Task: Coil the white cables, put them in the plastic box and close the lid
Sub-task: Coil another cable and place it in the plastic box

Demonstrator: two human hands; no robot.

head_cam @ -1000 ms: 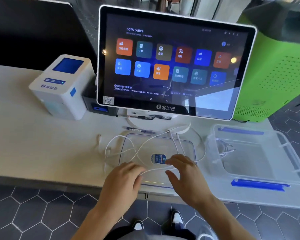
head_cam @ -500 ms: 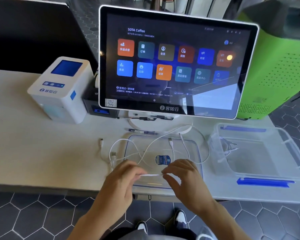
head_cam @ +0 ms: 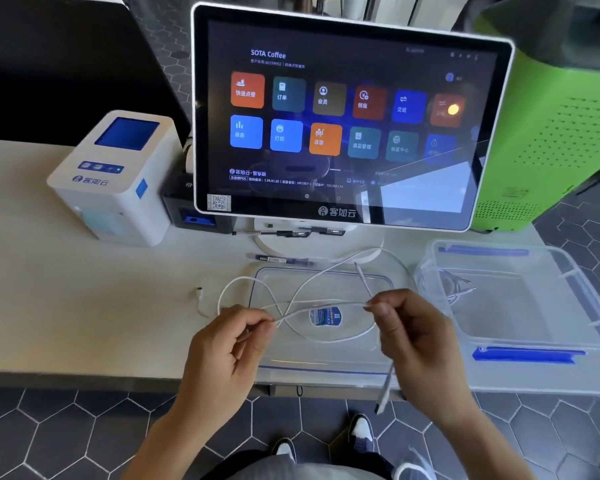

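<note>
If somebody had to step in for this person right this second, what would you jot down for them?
Left hand and right hand each pinch the same white cable, stretched between them above the lid; one end dangles below the right hand.
The lid lies flat on the table. The plastic box stands open to the right, with one cable already inside.
Done: one cable boxed.
Left: coil this cable, box it, close the lid.

Big white-framed touchscreen POS monitor (head_cam: 350,119) sits mid pale tabletop (head_cam: 66,306), with a small white label printer with a blue window (head_cam: 118,178) just to its left. A bright green perforated machine (head_cam: 547,126) stands off to the right, and a dark pen (head_cam: 284,260) lies by the monitor's base.
</note>
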